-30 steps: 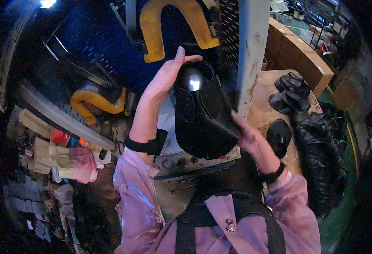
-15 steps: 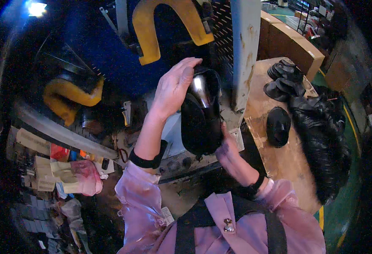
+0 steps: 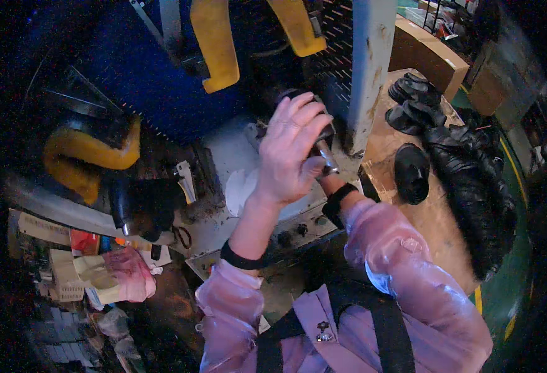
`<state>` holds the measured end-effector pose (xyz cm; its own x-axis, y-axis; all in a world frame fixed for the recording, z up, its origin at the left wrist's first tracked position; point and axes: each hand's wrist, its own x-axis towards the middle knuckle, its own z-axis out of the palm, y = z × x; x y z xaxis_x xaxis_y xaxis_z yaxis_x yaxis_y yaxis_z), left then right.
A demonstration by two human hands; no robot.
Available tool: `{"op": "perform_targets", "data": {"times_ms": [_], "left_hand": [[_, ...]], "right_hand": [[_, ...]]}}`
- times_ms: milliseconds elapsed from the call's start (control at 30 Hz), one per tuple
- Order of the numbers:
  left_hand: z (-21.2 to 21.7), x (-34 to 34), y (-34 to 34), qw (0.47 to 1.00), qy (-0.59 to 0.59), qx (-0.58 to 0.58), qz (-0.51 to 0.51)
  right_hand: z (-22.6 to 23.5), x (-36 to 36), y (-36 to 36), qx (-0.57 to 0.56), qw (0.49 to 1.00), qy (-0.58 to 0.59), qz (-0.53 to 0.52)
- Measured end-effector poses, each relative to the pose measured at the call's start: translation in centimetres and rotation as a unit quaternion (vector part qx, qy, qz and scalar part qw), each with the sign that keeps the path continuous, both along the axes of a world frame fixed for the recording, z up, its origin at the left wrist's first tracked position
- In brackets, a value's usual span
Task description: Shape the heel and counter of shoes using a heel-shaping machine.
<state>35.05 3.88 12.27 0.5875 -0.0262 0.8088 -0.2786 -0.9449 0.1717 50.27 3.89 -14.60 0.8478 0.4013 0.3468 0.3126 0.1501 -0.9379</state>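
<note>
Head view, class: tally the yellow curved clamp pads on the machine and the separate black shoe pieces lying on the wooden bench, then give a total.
Yellow curved clamp pads: 3
Black shoe pieces on the wooden bench: 3
Total: 6

Grey post (image 3: 368, 74) crowds the left hand (image 3: 289, 152); yellow clamp (image 3: 214, 43) overhead.

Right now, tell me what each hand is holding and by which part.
The left hand wraps over a dark object's top, beside a metal rod. The right hand is hidden behind it; its hold cannot be told.
</note>
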Motion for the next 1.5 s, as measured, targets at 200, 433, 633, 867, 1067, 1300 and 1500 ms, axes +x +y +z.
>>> {"op": "perform_targets", "data": {"times_ms": [200, 433, 633, 867, 1067, 1300, 1500], "left_hand": [[-3.0, -1.1, -0.6, 0.980, -0.113, -0.144, -0.076], [-8.9, -5.1, -1.4, 0.920, -0.154, -0.359, 0.013], [-12.6, -7.5, -2.6, 0.897, -0.053, -0.437, 0.032], [-17.0, -8.9, -5.6, 0.879, 0.006, -0.476, 0.034], [-18.9, -11.5, -6.2, 0.823, 0.033, -0.548, 0.148], [-13.7, -23.4, -2.6, 0.721, -0.198, -0.397, 0.532], [-4.7, -30.4, 4.3, 0.795, -0.154, -0.238, 0.536]], "right_hand": [[0.3, 0.3, -2.8, 0.031, 0.997, 0.073, 0.018], [0.2, 1.1, -4.1, 0.032, 0.995, 0.088, 0.021], [-0.8, 2.4, -2.5, 0.023, 0.998, 0.061, 0.006], [-1.5, 4.1, 2.0, -0.009, 1.000, 0.007, -0.026], [-2.9, 6.6, 7.3, -0.064, 0.994, -0.064, -0.055], [-6.0, 9.7, 11.0, -0.168, 0.973, -0.133, -0.080], [-10.3, 13.7, 13.7, -0.057, 0.981, -0.168, -0.083]]}}
